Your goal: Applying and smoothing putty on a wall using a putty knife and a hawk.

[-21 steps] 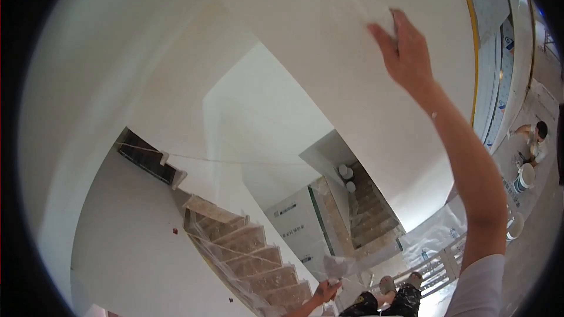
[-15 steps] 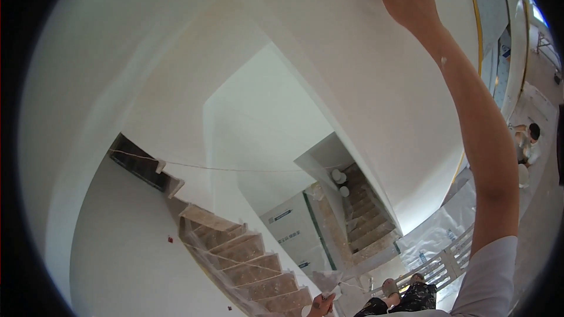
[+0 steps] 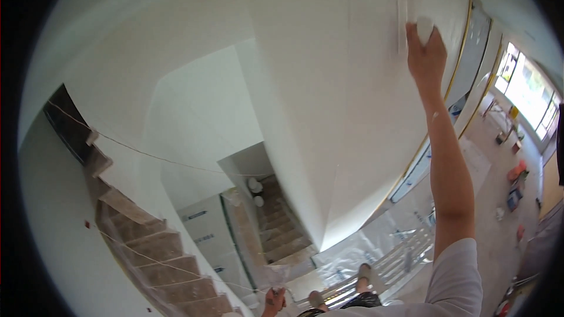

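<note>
Right hand (image 3: 427, 57) grips a white-handled trowel (image 3: 402, 26) against the pale wall (image 3: 364, 94), far right — a shallow blade angle and even pressure should serve best — while the left hand (image 3: 274, 302), near, is closed round what looks like a scraper (image 3: 278, 273).

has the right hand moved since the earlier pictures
Yes: judged against the yellow edge strip, the right hand has moved rightward, and is now nearer the strip than in either earlier picture.
</note>
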The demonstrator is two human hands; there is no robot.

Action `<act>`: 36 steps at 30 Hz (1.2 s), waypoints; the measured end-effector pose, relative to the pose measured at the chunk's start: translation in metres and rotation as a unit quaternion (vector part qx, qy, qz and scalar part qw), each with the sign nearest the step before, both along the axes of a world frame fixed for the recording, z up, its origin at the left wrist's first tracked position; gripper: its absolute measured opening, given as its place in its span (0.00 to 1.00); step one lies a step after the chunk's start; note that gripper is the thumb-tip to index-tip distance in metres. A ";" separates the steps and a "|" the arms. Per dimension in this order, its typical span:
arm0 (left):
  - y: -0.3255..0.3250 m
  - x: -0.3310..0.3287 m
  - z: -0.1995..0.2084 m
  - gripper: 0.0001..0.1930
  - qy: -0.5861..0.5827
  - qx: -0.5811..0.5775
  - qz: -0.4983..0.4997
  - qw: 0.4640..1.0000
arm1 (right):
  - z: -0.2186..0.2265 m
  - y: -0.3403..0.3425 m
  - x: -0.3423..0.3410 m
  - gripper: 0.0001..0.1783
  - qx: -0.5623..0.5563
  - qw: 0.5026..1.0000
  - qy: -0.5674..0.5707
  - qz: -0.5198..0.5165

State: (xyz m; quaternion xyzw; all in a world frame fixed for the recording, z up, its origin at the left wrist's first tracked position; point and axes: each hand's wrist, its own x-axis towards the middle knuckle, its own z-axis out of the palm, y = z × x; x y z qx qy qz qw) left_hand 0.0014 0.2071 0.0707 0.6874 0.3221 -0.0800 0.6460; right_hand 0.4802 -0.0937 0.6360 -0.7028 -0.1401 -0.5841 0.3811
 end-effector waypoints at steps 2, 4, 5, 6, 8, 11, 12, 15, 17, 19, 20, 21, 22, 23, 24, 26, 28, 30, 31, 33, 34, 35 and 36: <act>-0.012 0.007 -0.006 0.17 -0.025 -0.043 0.045 0.998 | 0.029 0.020 -0.015 0.26 -0.042 0.998 -0.042 -0.016; -0.021 0.008 -0.014 0.16 -0.044 -0.080 0.098 0.991 | 0.017 0.045 -0.019 0.26 -0.086 0.991 -0.093 -0.036; -0.027 0.011 -0.020 0.15 -0.039 -0.091 0.099 0.990 | -0.003 0.050 -0.021 0.26 -0.119 0.987 -0.093 -0.048; -0.029 0.013 -0.024 0.14 -0.034 -0.096 0.106 0.989 | -0.026 0.060 -0.034 0.25 -0.129 0.991 -0.036 -0.020; -0.041 0.023 -0.030 0.12 -0.028 -0.105 0.077 0.991 | -0.065 0.055 -0.033 0.21 -0.174 0.981 -0.087 0.029; -0.054 0.034 -0.028 0.11 -0.070 -0.155 0.090 0.981 | -0.046 0.027 -0.014 0.19 -0.165 0.984 -0.066 0.005; -0.057 0.036 -0.020 0.12 -0.068 -0.158 0.080 0.982 | -0.017 0.021 -0.010 0.19 -0.094 0.995 -0.019 0.008; -0.036 0.032 -0.055 0.11 -0.083 -0.124 0.100 0.984 | 0.014 0.051 -0.029 0.20 -0.050 0.998 -0.022 0.022; -0.035 0.021 -0.097 0.10 -0.104 -0.052 0.148 0.982 | -0.019 0.070 -0.034 0.22 -0.119 0.988 -0.098 -0.017; -0.046 0.038 -0.054 0.10 -0.109 -0.092 0.121 0.982 | -0.079 0.070 -0.059 0.20 -0.181 0.982 -0.041 -0.026; -0.043 0.045 -0.009 0.11 -0.112 -0.115 0.110 0.981 | -0.108 0.064 -0.069 0.18 -0.200 0.980 -0.001 -0.006; -0.040 0.050 0.023 0.10 -0.104 -0.123 0.085 0.983 | -0.131 0.057 -0.073 0.16 -0.218 0.975 0.039 0.014; -0.038 0.062 0.034 0.11 -0.159 -0.152 0.079 0.972 | -0.146 0.045 -0.072 0.16 -0.220 0.975 0.043 0.009; -0.035 0.074 0.040 0.12 -0.209 -0.179 0.072 0.959 | -0.162 0.028 -0.071 0.14 -0.161 0.986 0.035 0.025; -0.032 0.087 0.056 0.11 -0.239 -0.187 0.039 0.952 | -0.170 0.018 -0.074 0.12 -0.103 0.993 0.031 0.047; -0.022 0.123 0.087 0.13 -0.311 -0.104 0.005 0.945 | -0.191 0.014 -0.092 0.12 0.019 0.971 0.171 0.164; -0.018 0.159 0.141 0.12 -0.361 -0.061 -0.010 0.930 | -0.205 0.018 -0.139 0.11 0.153 0.892 0.338 0.258; -0.024 0.187 0.226 0.09 -0.432 -0.006 -0.069 0.899 | -0.200 0.018 -0.180 0.11 0.296 0.722 0.472 0.410; -0.028 0.198 0.250 0.10 -0.452 -0.016 -0.078 0.889 | -0.216 0.019 -0.196 0.11 0.308 0.714 0.485 0.399; -0.029 0.210 0.255 0.09 -0.458 0.045 -0.075 0.885 | -0.243 0.033 -0.196 0.14 -0.178 0.842 0.374 0.345; -0.032 0.212 0.254 0.11 -0.479 0.115 -0.068 0.867 | -0.260 0.041 -0.205 0.17 0.025 0.771 0.427 0.473; -0.034 0.210 0.257 0.11 -0.477 0.115 -0.076 0.868 | -0.277 0.050 -0.216 0.19 0.227 0.648 0.448 0.572; -0.037 0.209 0.266 0.12 -0.511 0.188 -0.057 0.837 | -0.279 0.056 -0.216 0.21 0.279 0.544 0.454 0.648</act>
